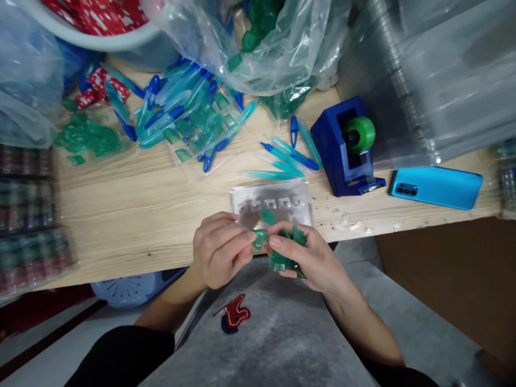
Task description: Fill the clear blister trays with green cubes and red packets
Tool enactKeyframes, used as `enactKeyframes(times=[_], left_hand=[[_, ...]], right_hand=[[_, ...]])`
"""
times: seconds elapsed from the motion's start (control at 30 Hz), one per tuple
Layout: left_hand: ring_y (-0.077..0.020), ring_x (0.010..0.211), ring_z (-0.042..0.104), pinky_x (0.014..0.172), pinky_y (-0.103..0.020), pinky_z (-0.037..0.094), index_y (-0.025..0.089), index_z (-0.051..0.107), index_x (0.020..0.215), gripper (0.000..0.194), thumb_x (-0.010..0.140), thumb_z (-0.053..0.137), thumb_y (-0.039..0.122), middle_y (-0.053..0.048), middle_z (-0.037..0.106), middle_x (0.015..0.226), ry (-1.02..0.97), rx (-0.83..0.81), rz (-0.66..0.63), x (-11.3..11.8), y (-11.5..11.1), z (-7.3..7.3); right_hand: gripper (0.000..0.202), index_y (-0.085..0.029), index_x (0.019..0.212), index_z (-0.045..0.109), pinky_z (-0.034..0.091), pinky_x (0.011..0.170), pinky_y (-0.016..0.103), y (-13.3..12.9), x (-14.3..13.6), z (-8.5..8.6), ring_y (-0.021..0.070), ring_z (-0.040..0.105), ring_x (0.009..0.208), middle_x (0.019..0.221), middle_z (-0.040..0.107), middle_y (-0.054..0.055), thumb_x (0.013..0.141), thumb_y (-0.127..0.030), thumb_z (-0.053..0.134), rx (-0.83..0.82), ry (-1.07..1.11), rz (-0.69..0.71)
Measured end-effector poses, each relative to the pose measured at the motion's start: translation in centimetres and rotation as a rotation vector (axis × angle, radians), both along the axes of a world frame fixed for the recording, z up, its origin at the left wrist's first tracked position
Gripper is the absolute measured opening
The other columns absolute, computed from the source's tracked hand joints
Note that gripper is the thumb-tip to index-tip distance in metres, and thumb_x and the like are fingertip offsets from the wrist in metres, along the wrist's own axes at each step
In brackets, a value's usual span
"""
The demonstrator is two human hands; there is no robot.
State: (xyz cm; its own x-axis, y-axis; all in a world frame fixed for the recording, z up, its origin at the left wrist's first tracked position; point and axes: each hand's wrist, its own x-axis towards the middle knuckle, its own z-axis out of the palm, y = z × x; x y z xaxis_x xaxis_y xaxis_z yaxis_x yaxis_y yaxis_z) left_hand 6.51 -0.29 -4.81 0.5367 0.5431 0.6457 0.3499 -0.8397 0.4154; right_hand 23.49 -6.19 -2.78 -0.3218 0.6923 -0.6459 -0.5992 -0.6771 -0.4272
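My left hand (221, 248) pinches a small green translucent piece (260, 238) between thumb and fingers, close to my right thumb. In my right hand (308, 255), several green pieces (282, 259) are held against the palm and fingers. Both hands are at the table's front edge, almost touching. Just beyond them lies a clear plastic tray (272, 194) with a row of shaped hollows. Another green piece (267, 216) shows over its near part.
A blue tape dispenser (336, 150) and a blue phone (437, 187) are on the right. Teal and blue pen parts (177, 102), bagged green pieces (91, 134) and a white tub (133, 40) occupy the back. Packed trays (28, 215) stand at the left edge.
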Motion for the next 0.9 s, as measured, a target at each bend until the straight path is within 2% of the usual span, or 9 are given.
enactKeyframes(times=[0.17, 0.3, 0.43, 0.53, 0.77, 0.83, 0.9], left_hand=[[-0.0132, 0.069, 0.057, 0.072, -0.028, 0.059, 0.019, 0.063, 0.085, 0.011, 0.093, 0.055, 0.017, 0.0, 0.063, 0.075, 0.009, 0.084, -0.022, 0.0, -0.6, -0.8], [-0.0129, 0.068, 0.056, 0.073, -0.028, 0.059, 0.019, 0.062, 0.084, 0.012, 0.093, 0.055, 0.019, 0.0, 0.063, 0.075, -0.003, 0.08, -0.05, -0.1, -0.9, -1.1], [-0.0124, 0.064, 0.055, 0.077, -0.031, 0.06, 0.02, 0.058, 0.086, 0.013, 0.096, 0.051, 0.024, 0.002, 0.056, 0.069, -0.047, -0.131, -0.048, 0.0, -1.0, -0.8], [-0.0125, 0.068, 0.057, 0.077, -0.031, 0.061, 0.02, 0.057, 0.088, 0.013, 0.097, 0.048, 0.024, 0.001, 0.055, 0.074, -0.062, -0.229, -0.05, 0.1, -1.2, -0.6], [-0.0179, 0.091, 0.063, 0.078, -0.036, 0.058, 0.021, 0.058, 0.104, 0.012, 0.096, 0.049, 0.02, -0.003, 0.061, 0.089, -0.11, -0.452, -0.002, -0.3, -1.8, -0.7], [-0.0173, 0.092, 0.064, 0.078, -0.033, 0.057, 0.02, 0.059, 0.105, 0.014, 0.095, 0.051, 0.016, -0.003, 0.062, 0.093, -0.008, -0.435, -0.01, -0.4, -1.6, -0.2], [-0.0163, 0.09, 0.064, 0.076, -0.03, 0.056, 0.02, 0.061, 0.101, 0.014, 0.091, 0.056, 0.011, -0.002, 0.061, 0.093, 0.081, -0.286, -0.012, -0.4, -1.2, 0.6]], right_hand=[[0.029, -0.017, 0.078, 0.064, 0.027, 0.037, 0.015, -0.1, 0.3, 0.0, 0.0027, 0.036, 0.045, 0.056, 0.05, -0.008, 0.065, -0.036, 0.083, -0.006, -0.054, 0.093], [0.017, -0.018, 0.072, 0.061, 0.028, 0.041, 0.018, 0.3, 0.4, 0.5, 0.0037, 0.034, 0.045, 0.052, 0.046, -0.009, 0.069, -0.03, 0.073, 0.041, -0.217, 0.194], [0.007, -0.019, 0.067, 0.056, 0.03, 0.049, 0.02, 0.8, 0.3, 1.0, 0.0059, 0.036, 0.052, 0.056, 0.044, -0.008, 0.07, -0.022, 0.062, 0.17, -0.384, 0.225], [0.004, -0.019, 0.067, 0.054, 0.03, 0.052, 0.021, 0.9, 0.3, 1.0, 0.007, 0.036, 0.056, 0.061, 0.045, -0.007, 0.067, -0.019, 0.058, 0.231, -0.47, 0.223], [0.006, -0.019, 0.067, 0.053, 0.029, 0.052, 0.022, 1.0, 0.9, 0.8, 0.007, 0.035, 0.054, 0.058, 0.043, -0.007, 0.069, -0.022, 0.057, 0.226, -0.45, 0.273], [0.01, -0.02, 0.069, 0.053, 0.029, 0.049, 0.021, 1.1, 1.2, 0.8, 0.007, 0.036, 0.051, 0.056, 0.043, -0.008, 0.072, -0.027, 0.059, 0.182, -0.404, 0.279], [0.014, -0.02, 0.072, 0.054, 0.028, 0.047, 0.021, 1.2, 1.3, 0.8, 0.0072, 0.036, 0.049, 0.054, 0.044, -0.008, 0.075, -0.033, 0.06, 0.144, -0.369, 0.288]])
